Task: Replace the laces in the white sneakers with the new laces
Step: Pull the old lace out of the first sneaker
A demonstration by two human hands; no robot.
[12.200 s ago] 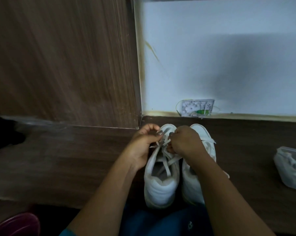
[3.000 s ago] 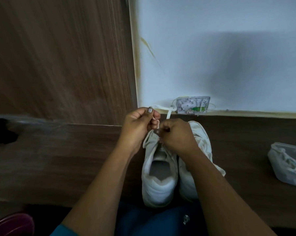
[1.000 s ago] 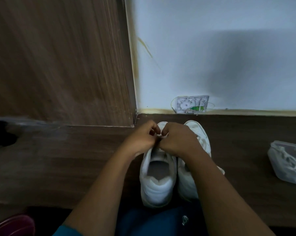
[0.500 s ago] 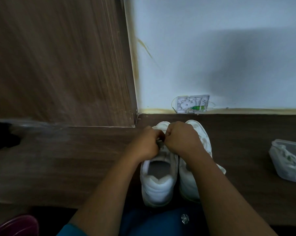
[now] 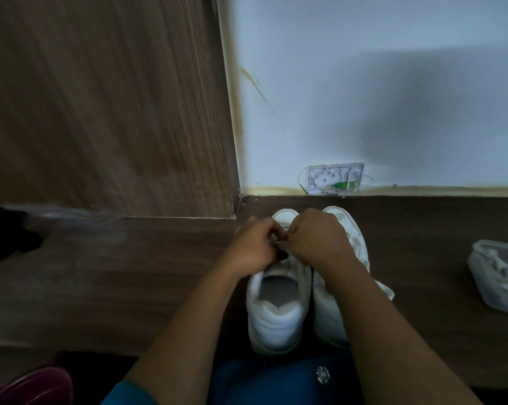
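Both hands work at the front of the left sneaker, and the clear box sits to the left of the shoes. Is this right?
No. The head view shows the clear box to the right of the shoes. The left hand and right hand do work at the left sneaker's front.

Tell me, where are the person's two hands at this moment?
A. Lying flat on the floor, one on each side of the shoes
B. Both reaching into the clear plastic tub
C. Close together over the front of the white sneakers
C: the left hand and right hand meet with curled fingers over the front of the white sneakers, well apart from the plastic tub at the right.
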